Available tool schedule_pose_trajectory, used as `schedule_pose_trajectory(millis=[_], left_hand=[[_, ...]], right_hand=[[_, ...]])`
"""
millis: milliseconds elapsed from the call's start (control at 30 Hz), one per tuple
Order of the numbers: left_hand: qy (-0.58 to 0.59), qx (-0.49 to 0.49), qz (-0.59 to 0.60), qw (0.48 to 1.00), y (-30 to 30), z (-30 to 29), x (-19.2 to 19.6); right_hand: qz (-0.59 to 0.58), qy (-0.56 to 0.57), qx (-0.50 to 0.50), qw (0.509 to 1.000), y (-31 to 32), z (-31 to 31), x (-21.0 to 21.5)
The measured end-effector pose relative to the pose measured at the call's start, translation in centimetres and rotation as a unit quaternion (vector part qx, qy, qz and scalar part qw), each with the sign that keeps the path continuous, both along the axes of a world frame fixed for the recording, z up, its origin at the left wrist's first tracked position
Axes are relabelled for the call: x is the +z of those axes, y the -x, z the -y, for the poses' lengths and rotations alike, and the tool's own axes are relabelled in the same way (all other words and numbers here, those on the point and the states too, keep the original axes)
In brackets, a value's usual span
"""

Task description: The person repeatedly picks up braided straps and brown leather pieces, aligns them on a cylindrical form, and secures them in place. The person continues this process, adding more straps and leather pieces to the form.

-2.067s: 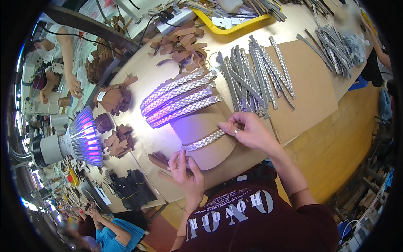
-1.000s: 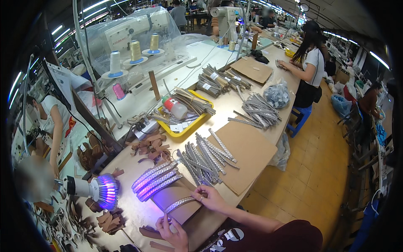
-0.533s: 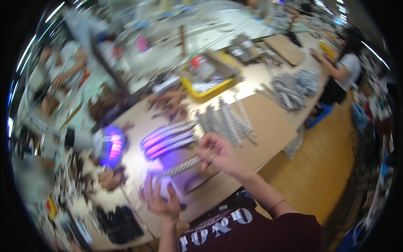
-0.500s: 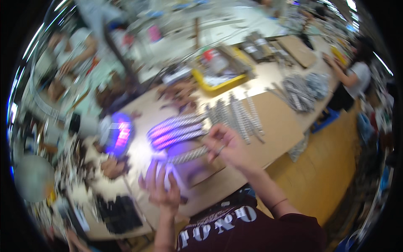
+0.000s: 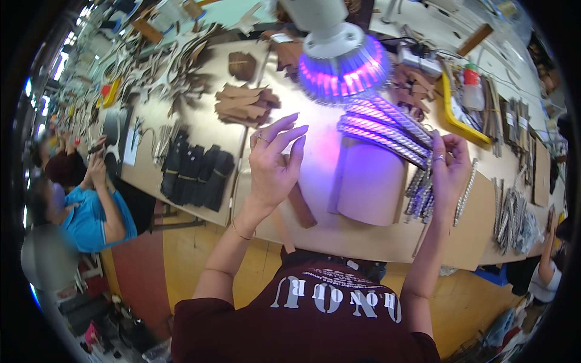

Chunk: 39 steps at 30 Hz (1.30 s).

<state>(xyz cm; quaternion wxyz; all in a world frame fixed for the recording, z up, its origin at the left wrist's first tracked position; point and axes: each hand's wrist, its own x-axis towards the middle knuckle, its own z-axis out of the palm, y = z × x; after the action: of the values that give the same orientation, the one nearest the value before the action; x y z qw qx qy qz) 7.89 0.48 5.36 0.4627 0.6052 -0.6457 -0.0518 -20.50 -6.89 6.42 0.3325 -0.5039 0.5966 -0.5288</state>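
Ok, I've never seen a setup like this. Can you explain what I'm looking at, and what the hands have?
There's no robot here: a person works with two bare hands. A fisheye camera on their head looks down, so picture left is their left and edges bend. The left hand is raised, fingers spread, holding nothing visible. The right hand is at the ends of silvery braided straps; I can't tell whether it grips them. On the table, a curved tan sheet lies below the straps in the picture. Further left are brown strips and black bundles. A violet-glowing lamp hangs above.
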Motion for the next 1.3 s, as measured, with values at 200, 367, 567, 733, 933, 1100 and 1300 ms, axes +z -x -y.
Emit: schedule_pose_trajectory(millis=[200,367,567,733,933,1100,1300], left_hand=[[-0.227,0.023,0.000,0.974,-3.4,-4.8,-3.6],[-0.231,0.112,-0.022,0.966,-3.9,-5.9,-5.9],[-0.226,0.165,0.058,0.958,-4.6,-10.3,-7.3],[-0.251,0.061,-0.208,0.943,-4.7,-12.6,-9.9],[-0.133,0.022,-0.037,0.990,-8.9,-5.6,-13.4],[-0.131,0.045,0.174,0.975,-10.3,-4.3,-13.7],[-0.181,0.010,0.152,0.972,-8.8,-8.6,-11.3]], right_hand=[[-0.263,0.070,-0.090,0.958,-0.9,-1.5,1.9],[-0.200,0.106,0.079,0.971,-4.8,-6.9,3.7],[-0.339,-0.075,0.381,0.857,-16.5,-12.3,-2.7],[-0.422,-0.021,0.273,0.864,-18.7,-12.6,-7.8],[-0.413,0.089,0.151,0.894,-20.4,-9.9,-9.9],[-0.447,0.071,0.158,0.878,-20.2,-8.1,-10.7],[-0.448,0.105,0.066,0.885,-19.8,-8.9,-11.7]])
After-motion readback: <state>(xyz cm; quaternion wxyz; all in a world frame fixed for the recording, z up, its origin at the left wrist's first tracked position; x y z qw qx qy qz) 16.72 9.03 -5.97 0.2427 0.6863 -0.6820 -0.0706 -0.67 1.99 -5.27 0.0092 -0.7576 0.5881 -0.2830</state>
